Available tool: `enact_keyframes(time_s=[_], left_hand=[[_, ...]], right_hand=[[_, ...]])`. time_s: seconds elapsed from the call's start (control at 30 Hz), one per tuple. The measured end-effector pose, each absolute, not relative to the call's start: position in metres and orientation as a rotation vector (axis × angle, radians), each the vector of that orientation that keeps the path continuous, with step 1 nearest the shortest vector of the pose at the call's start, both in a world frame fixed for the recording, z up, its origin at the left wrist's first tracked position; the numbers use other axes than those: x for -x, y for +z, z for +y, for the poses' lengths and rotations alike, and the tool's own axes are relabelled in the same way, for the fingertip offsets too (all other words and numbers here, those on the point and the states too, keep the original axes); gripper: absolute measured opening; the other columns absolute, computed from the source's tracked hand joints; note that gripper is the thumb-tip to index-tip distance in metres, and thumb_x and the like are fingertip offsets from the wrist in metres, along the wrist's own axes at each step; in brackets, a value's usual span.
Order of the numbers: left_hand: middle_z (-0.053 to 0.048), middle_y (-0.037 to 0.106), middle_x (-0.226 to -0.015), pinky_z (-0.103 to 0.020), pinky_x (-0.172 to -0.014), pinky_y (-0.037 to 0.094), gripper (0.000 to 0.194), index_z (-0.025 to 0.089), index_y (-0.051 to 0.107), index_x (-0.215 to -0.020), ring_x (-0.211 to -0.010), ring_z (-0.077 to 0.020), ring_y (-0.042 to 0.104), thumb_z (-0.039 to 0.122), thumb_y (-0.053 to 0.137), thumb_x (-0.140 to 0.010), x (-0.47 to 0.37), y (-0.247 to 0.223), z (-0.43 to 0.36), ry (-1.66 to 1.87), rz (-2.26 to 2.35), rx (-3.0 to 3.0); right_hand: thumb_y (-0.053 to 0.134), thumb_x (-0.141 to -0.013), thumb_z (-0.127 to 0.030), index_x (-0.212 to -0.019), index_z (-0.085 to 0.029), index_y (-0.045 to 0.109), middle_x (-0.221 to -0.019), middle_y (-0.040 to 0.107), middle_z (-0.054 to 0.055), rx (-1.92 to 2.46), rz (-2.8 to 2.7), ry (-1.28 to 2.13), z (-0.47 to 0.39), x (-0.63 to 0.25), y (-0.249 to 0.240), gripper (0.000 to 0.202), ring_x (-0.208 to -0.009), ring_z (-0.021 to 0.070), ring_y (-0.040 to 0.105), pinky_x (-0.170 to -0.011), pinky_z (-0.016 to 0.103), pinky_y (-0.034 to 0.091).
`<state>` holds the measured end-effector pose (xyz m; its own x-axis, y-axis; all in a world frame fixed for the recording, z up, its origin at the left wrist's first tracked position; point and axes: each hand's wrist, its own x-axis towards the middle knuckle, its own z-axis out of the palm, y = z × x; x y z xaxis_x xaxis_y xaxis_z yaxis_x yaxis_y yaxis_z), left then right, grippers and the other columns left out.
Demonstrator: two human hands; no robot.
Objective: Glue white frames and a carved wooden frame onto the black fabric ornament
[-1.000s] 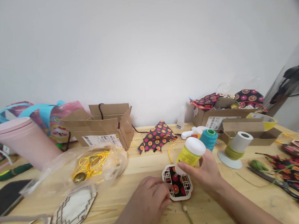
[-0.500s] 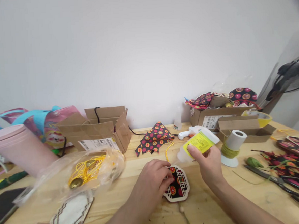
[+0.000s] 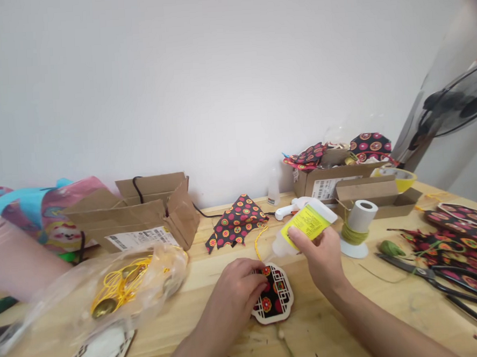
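My right hand [image 3: 324, 257] grips a translucent glue bottle [image 3: 309, 222] with a yellow label, thumb on its near side. The bottle is tilted, its nozzle end pointing down and left, just above and right of a scalloped pendant [image 3: 278, 292]. That pendant has a pale wooden lattice frame over dark flowered fabric and lies flat on the table. Fingers of my left hand [image 3: 239, 289] close on its left edge and cover part of it. A yellow cord [image 3: 258, 242] leads from its top, and a green cord with a bead [image 3: 287, 345] trails below.
Behind lie a flowered cloth scrap [image 3: 238, 221] and a white glue gun [image 3: 291, 210]. Right are a spool of green cord [image 3: 355, 236] and black scissors [image 3: 430, 277]. Left are a plastic bag [image 3: 148, 286], a cardboard box [image 3: 144, 216] and a lattice frame [image 3: 95, 354].
The whole view has turned slightly right, so things appear shifted left. Both hands keep their holds, and the bottle stays beside the pendant at nearly the same tilt.
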<state>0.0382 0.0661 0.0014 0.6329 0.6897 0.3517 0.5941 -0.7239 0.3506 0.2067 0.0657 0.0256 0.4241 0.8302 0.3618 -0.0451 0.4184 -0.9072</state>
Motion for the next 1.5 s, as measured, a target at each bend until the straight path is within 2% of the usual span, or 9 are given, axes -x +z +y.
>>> enact_keyframes(time_s=[0.17,0.57,0.8,1.0,1.07,1.13,1.23,1.37,1.5], left_hand=[[-0.007,0.064,-0.101,-0.03,-0.083,0.049,0.025,0.018,0.063,-0.097,-0.094,-0.0151,0.057,0.014,0.041,-0.084,-0.031,0.006,0.063,0.663,1.011,-2.612],[-0.014,0.06,-0.11,-0.041,-0.083,0.051,0.028,0.014,0.059,-0.105,-0.1,-0.0226,0.056,0.016,0.044,-0.082,-0.028,-0.002,0.053,0.621,0.898,-2.833],[-0.013,0.06,-0.11,-0.04,-0.082,0.051,0.029,0.019,0.058,-0.108,-0.1,-0.0221,0.056,0.018,0.043,-0.083,-0.028,-0.007,0.055,0.738,0.873,-2.807],[-0.008,0.053,-0.123,-0.04,-0.094,0.043,0.031,0.027,0.053,-0.113,-0.113,-0.0215,0.048,0.029,0.045,-0.084,-0.015,0.003,0.051,0.574,1.055,-2.587],[-0.007,0.047,-0.129,-0.044,-0.099,0.037,0.041,0.029,0.047,-0.118,-0.119,-0.024,0.042,0.037,0.053,-0.078,-0.01,0.004,0.05,0.51,1.178,-2.436],[-0.009,0.04,-0.136,-0.047,-0.103,0.03,0.066,0.027,0.038,-0.126,-0.124,-0.0273,0.036,0.041,0.065,-0.067,-0.007,0.003,0.049,0.444,1.258,-2.29],[-0.01,0.033,-0.14,-0.047,-0.105,0.025,0.09,0.024,0.027,-0.132,-0.127,-0.0296,0.031,0.037,0.073,-0.056,-0.008,0.0,0.047,0.421,1.248,-2.165],[-0.003,0.041,-0.135,-0.04,-0.104,0.029,0.077,0.031,0.031,-0.13,-0.123,-0.0237,0.037,0.028,0.068,-0.063,-0.013,-0.001,0.047,0.489,1.151,-2.151],[-0.004,0.038,-0.139,-0.038,-0.106,0.024,0.075,0.027,0.031,-0.131,-0.126,-0.0231,0.033,0.031,0.066,-0.064,-0.013,0.0,0.047,0.443,1.229,-2.164]], right_hand=[[0.066,-0.06,-0.031,-0.067,-0.018,0.056,-0.057,0.061,0.0,0.966,-0.976,0.691,0.066,-0.207,0.025,0.017,-0.05,0.0149,0.057,-0.045,0.026,0.049],[0.067,-0.06,-0.031,-0.069,-0.017,0.057,-0.059,0.062,0.0,0.963,-0.952,0.703,0.064,-0.207,0.027,0.019,-0.052,0.0145,0.057,-0.046,0.025,0.049],[0.067,-0.06,-0.03,-0.067,-0.017,0.057,-0.058,0.061,0.0,0.955,-0.945,0.724,0.064,-0.206,0.028,0.018,-0.051,0.0139,0.056,-0.045,0.025,0.048],[0.07,-0.06,-0.029,-0.071,-0.017,0.06,-0.06,0.061,-0.001,0.855,-0.871,0.794,0.067,-0.209,0.024,0.02,-0.052,0.0124,0.056,-0.048,0.023,0.048],[0.071,-0.062,-0.03,-0.076,-0.018,0.061,-0.064,0.062,-0.001,0.79,-0.841,0.832,0.069,-0.212,0.019,0.021,-0.056,0.0122,0.056,-0.05,0.022,0.048],[0.07,-0.063,-0.033,-0.077,-0.018,0.062,-0.067,0.062,-0.001,0.74,-0.83,0.854,0.071,-0.214,0.015,0.022,-0.058,0.0123,0.056,-0.051,0.022,0.047],[0.07,-0.062,-0.035,-0.075,-0.017,0.062,-0.065,0.062,0.0,0.7,-0.843,0.873,0.069,-0.217,0.017,0.023,-0.056,0.0135,0.056,-0.05,0.024,0.047],[0.07,-0.056,-0.038,-0.076,-0.018,0.062,-0.065,0.063,0.001,0.656,-0.785,0.891,0.052,-0.223,0.041,0.029,-0.055,0.0159,0.057,-0.051,0.028,0.047],[0.07,-0.053,-0.046,-0.082,-0.022,0.061,-0.062,0.061,0.0,0.562,-0.74,0.928,0.018,-0.243,0.062,0.039,-0.051,0.0177,0.057,-0.049,0.03,0.047]])
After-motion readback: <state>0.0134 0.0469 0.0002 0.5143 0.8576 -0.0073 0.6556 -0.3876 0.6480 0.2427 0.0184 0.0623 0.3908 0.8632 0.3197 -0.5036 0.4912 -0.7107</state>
